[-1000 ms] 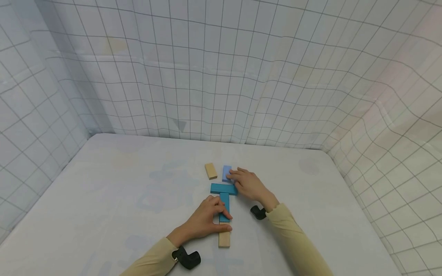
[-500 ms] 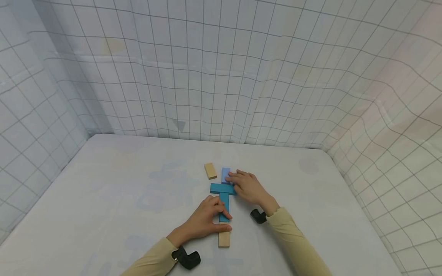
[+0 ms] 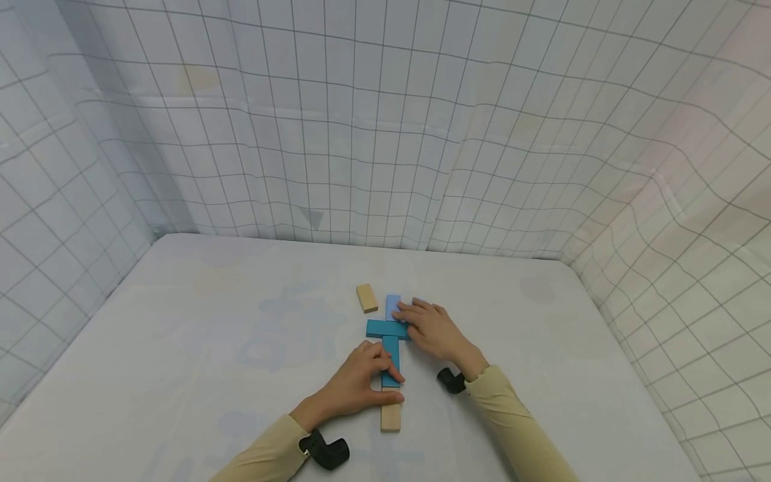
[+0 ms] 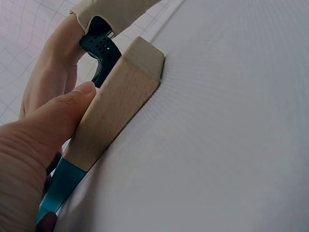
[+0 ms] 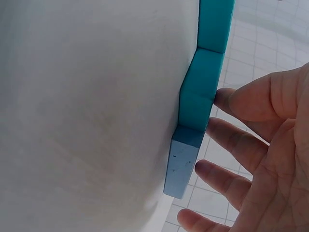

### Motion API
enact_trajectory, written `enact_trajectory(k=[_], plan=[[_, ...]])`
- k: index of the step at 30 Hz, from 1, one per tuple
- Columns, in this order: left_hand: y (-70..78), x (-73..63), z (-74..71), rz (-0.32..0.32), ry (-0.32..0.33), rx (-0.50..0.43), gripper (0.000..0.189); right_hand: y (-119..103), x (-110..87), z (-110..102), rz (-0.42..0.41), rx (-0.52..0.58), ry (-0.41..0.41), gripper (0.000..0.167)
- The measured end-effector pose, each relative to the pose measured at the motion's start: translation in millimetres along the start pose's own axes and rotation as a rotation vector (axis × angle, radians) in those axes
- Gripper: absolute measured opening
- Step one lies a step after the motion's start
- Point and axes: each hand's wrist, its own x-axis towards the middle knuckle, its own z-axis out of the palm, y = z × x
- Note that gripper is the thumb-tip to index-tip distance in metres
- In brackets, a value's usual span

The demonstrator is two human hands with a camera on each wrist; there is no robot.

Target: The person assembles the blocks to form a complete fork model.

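Observation:
Flat blocks form a line on the white tabletop. Nearest is a wooden block [image 3: 390, 420], then a lengthwise teal block [image 3: 391, 348], then a crosswise teal block [image 3: 381, 328]. A light blue block [image 3: 393, 302] meets the crosswise one at the far end. My left hand [image 3: 354, 383] rests over the line, thumb along the wooden block's top and bent fingers across the lengthwise teal block. With fingers spread, my right hand [image 3: 438, 331] touches the light blue and crosswise teal blocks; in the right wrist view its fingertips [image 5: 203, 166] lie along their edges.
A loose wooden block [image 3: 367, 298] lies left of the light blue one. The white tabletop [image 3: 253, 321] stretches out around the blocks, with a grid-patterned curtain [image 3: 361, 134] behind and at both sides. Black wrist cameras [image 3: 325, 450] sit on the wrists.
The light blue block has slid a little toward me, up against the crosswise teal block, with my right hand moving along. My left hand stays in place.

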Motion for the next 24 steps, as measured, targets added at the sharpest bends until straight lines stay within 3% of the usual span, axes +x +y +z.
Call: enact_trajectory(k=[24], plan=[[-1.9,0.2,0.7,-0.005,0.002,0.003,0.025,0.3,-2.3,0.2,-0.013,0.024,-0.004,0.037]])
